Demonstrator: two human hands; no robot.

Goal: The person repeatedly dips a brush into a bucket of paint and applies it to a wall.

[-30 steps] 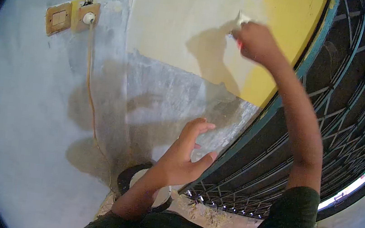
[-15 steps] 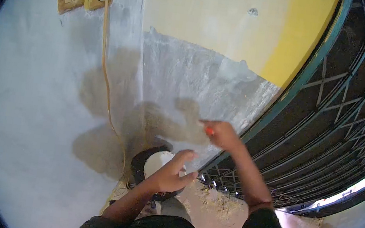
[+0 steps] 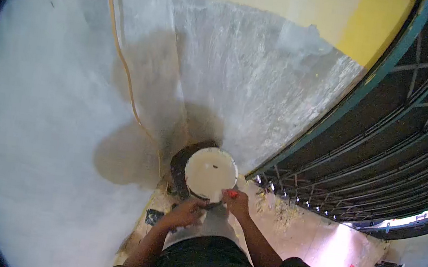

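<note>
A round white bucket (image 3: 211, 171) with pale contents stands in the lower middle, beside a dark round object (image 3: 182, 164). My right hand (image 3: 236, 202) is closed on a tool with a red handle (image 3: 231, 193) at the bucket's near right rim. A dark edge, perhaps the tool's blade, shows between the two hands. My left hand (image 3: 189, 211) is just below the bucket's near left rim, its fingers curled; what they hold, if anything, is too small to tell.
Ahead is a grey patched wall (image 3: 243, 68) with a yellow upper part. An orange cable (image 3: 125, 69) hangs from a socket at the upper left. A dark folding metal gate (image 3: 384, 138) stands at the right. Debris (image 3: 282, 211) lies on the floor.
Both hands have moved down to the bucket, the right one away from the wall with the red-handled tool. My left hand's fingers have curled in. The view has tilted downward.
</note>
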